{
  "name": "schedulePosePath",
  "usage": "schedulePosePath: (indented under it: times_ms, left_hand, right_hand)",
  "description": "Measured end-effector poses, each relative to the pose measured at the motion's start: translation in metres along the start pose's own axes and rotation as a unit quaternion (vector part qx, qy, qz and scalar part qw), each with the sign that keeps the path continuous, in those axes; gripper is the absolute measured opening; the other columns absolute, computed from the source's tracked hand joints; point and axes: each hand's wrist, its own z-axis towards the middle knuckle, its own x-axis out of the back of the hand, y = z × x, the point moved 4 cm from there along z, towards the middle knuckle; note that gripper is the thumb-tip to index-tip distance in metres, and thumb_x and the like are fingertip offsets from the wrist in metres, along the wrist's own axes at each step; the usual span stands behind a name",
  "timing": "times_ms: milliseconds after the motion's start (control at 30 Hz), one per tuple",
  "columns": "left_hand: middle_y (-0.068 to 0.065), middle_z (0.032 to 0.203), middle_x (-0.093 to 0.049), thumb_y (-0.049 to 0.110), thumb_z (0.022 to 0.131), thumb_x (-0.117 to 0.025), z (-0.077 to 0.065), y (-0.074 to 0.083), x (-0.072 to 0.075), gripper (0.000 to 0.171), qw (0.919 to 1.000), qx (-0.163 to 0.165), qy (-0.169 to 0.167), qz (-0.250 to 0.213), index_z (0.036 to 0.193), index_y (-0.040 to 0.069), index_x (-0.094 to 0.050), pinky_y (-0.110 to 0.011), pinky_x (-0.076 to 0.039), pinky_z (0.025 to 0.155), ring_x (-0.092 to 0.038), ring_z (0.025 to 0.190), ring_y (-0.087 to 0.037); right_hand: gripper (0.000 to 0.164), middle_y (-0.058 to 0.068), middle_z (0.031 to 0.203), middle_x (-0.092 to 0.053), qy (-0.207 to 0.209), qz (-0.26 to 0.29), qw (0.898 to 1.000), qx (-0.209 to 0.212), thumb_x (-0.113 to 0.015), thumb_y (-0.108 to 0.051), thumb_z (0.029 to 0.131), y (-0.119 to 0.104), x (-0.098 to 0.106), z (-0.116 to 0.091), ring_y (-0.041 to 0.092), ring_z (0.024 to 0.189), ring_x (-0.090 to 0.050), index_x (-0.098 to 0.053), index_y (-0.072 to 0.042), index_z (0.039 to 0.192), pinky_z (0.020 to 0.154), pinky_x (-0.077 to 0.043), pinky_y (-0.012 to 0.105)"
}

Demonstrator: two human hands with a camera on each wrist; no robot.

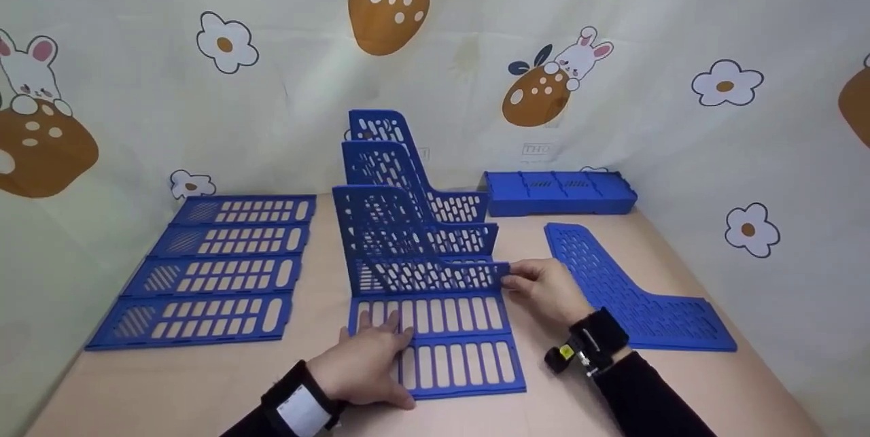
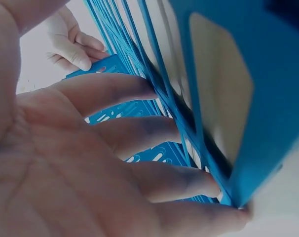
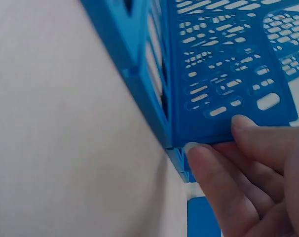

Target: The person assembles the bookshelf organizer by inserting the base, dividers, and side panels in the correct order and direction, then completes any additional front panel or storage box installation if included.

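Note:
In the head view, three blue perforated L-shaped divider panels stand upright in a row on a slotted blue base. My right hand pinches the low front end of the nearest divider panel between thumb and fingers; the right wrist view shows the thumb on the panel's face and fingertips at its lower edge. My left hand lies with spread fingers on the left part of the base. In the left wrist view its straight fingers press against the slotted bars.
Several blue slotted panels lie in a column at the left. Another L-shaped panel lies flat at the right. A long blue piece sits at the back right, before a patterned curtain.

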Motion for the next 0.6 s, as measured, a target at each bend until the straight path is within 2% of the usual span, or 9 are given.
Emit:
schedulePosePath:
  times_ms: [67,133,233,300,400,467,533,600]
  left_hand:
    - [-0.029,0.176,-0.033,0.044,0.078,-0.099,0.001,-0.001,0.000,0.100,0.9999,0.007,0.007,-0.011,0.160,0.006,-0.056,-0.094,-0.012,0.118,-0.016,0.160,-0.069]
    - [-0.029,0.175,-0.034,0.042,0.079,-0.099,0.002,-0.002,0.000,0.096,0.9995,0.010,0.023,-0.021,0.157,0.005,-0.059,-0.093,-0.011,0.118,-0.017,0.160,-0.069]
    - [-0.030,0.174,-0.038,0.040,0.081,-0.098,0.005,-0.003,0.002,0.087,0.9983,0.011,0.052,-0.025,0.153,0.005,-0.063,-0.092,-0.012,0.119,-0.020,0.159,-0.070]
    - [-0.029,0.172,-0.041,0.039,0.083,-0.096,0.007,-0.005,0.003,0.082,0.9974,0.008,0.069,-0.023,0.152,0.006,-0.065,-0.093,-0.013,0.119,-0.022,0.158,-0.070]
    - [-0.028,0.171,-0.045,0.040,0.087,-0.093,0.008,-0.006,0.003,0.078,0.9967,0.000,0.078,-0.021,0.152,0.007,-0.065,-0.091,-0.015,0.120,-0.026,0.158,-0.068]
    - [-0.028,0.170,-0.045,0.039,0.088,-0.092,0.008,-0.007,0.004,0.078,0.9965,-0.010,0.080,-0.021,0.153,0.006,-0.064,-0.091,-0.017,0.121,-0.027,0.158,-0.068]
    - [-0.029,0.171,-0.043,0.036,0.088,-0.093,0.007,-0.008,0.006,0.077,0.9967,-0.018,0.075,-0.025,0.153,0.005,-0.064,-0.089,-0.018,0.122,-0.026,0.159,-0.067]
    - [-0.031,0.172,-0.039,0.032,0.087,-0.094,0.005,-0.010,0.009,0.078,0.9969,-0.018,0.072,-0.025,0.153,0.004,-0.063,-0.086,-0.020,0.124,-0.024,0.159,-0.067]
  right_hand:
    - [0.019,0.008,0.122,-0.083,-0.012,-0.011,1.000,-0.015,-0.075,-0.012,0.104,0.006,0.012,-0.002,0.026,0.116,-0.077,-0.084,-0.011,0.121,0.103,-0.064,0.041]
    - [0.023,0.012,0.127,-0.081,-0.011,-0.041,0.999,-0.026,-0.072,-0.013,0.106,0.017,0.031,-0.004,0.030,0.119,-0.076,-0.080,-0.007,0.127,0.104,-0.063,0.047]
    - [0.027,0.019,0.122,-0.080,0.018,-0.110,0.992,-0.054,-0.071,-0.017,0.107,0.039,0.071,-0.010,0.033,0.110,-0.075,-0.076,0.000,0.127,0.098,-0.064,0.051]
    - [0.033,0.025,0.116,-0.078,0.033,-0.158,0.983,-0.090,-0.072,-0.021,0.105,0.057,0.097,-0.016,0.034,0.102,-0.073,-0.073,0.007,0.125,0.094,-0.063,0.053]
    - [0.049,0.028,0.107,-0.073,0.025,-0.203,0.965,-0.163,-0.078,-0.031,0.101,0.079,0.125,-0.028,0.034,0.092,-0.068,-0.067,0.013,0.120,0.085,-0.061,0.050]
    - [0.059,0.025,0.099,-0.071,0.009,-0.221,0.956,-0.193,-0.082,-0.040,0.097,0.089,0.135,-0.034,0.033,0.087,-0.065,-0.067,0.014,0.115,0.077,-0.058,0.045]
    - [0.062,0.019,0.091,-0.068,-0.001,-0.233,0.951,-0.205,-0.085,-0.046,0.094,0.094,0.140,-0.037,0.030,0.081,-0.062,-0.068,0.012,0.107,0.069,-0.053,0.039]
    - [0.060,0.014,0.086,-0.068,-0.001,-0.249,0.947,-0.203,-0.084,-0.049,0.092,0.094,0.142,-0.037,0.028,0.078,-0.061,-0.072,0.009,0.101,0.067,-0.048,0.036]
